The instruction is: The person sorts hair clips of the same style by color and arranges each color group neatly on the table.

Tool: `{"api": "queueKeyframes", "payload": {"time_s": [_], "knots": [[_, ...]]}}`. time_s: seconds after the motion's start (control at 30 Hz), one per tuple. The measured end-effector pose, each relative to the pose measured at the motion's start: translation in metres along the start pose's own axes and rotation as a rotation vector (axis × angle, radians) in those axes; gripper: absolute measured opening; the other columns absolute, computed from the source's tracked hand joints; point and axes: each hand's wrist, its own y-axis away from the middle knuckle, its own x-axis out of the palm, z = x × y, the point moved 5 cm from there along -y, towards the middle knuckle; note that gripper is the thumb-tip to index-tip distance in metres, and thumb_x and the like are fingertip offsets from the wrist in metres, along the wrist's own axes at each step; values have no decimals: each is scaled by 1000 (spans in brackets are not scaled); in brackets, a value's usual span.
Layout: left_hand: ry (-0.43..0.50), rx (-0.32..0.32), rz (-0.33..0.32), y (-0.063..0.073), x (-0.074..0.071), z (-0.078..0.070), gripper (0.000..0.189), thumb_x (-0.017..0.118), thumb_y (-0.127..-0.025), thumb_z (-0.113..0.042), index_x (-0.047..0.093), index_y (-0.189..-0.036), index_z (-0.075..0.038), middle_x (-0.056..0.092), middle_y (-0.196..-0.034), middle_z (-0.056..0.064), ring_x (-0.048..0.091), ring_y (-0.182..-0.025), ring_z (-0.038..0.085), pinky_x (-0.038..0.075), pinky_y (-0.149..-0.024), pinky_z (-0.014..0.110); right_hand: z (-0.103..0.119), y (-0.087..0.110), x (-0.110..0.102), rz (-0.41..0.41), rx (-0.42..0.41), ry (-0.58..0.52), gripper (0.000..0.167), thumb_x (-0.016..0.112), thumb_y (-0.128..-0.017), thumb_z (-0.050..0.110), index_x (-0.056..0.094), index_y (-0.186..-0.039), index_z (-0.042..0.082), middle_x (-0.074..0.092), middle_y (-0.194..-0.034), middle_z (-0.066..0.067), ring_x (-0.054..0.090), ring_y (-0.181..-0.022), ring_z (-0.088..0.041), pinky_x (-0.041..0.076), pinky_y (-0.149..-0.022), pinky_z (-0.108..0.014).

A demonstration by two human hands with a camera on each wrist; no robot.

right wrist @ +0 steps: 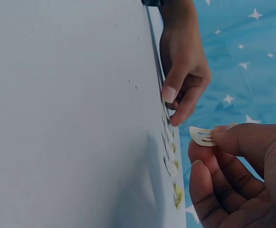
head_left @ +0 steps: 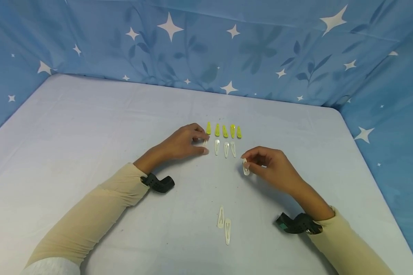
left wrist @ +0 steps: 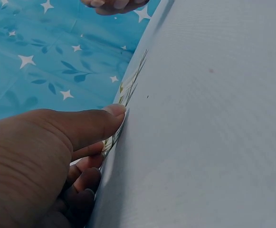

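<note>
My right hand [head_left: 273, 168] pinches a white snap hair clip [head_left: 246, 167] between thumb and fingers, raised over the table at the right of the rows. In the right wrist view the held clip's slotted end sticks out past the thumb. My left hand [head_left: 186, 142] has its thumb and a fingertip at the two ends of another white hair clip [head_left: 205, 143], at the left end of the white row. Three more white clips [head_left: 226, 149] lie to its right. Just behind them runs a row of several yellow hair clips [head_left: 225, 131].
Two white clips [head_left: 228, 231] lie close together nearer the front of the white-covered table [head_left: 151, 236]. A blue curtain with stars [head_left: 199, 46] hangs along the back and sides. Dark bands [head_left: 157, 183] circle both sleeved wrists.
</note>
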Motion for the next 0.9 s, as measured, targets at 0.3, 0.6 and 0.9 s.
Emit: {"api": "queueKeyframes", "payload": {"time_s": [0.3,0.6,0.9], "knots": [[5,3,2,0,0,-1,46,78,-85,-23,67,-125,-5,56,-117,7,55,-99,18,45,-88,33,-17,-14,-8,-55,18,-7,14,70,-88,0,71,-102,1,69,-90,-5,59,-75,-18,48,-62,-22],[11,-1,-4,-2,1,-1,45,78,-85,-22,67,-124,-5,56,-116,6,55,-98,17,45,-87,32,-32,-29,-11,-50,79,21,15,70,-89,2,70,-103,2,68,-92,-6,60,-76,-20,48,-61,-23],[12,-1,-6,0,0,-2,44,78,-84,-22,68,-123,-4,56,-117,7,54,-99,18,45,-88,33,-34,-41,-6,-36,130,30,14,70,-89,5,71,-103,2,67,-89,-9,57,-73,-22,46,-57,-24]]}}
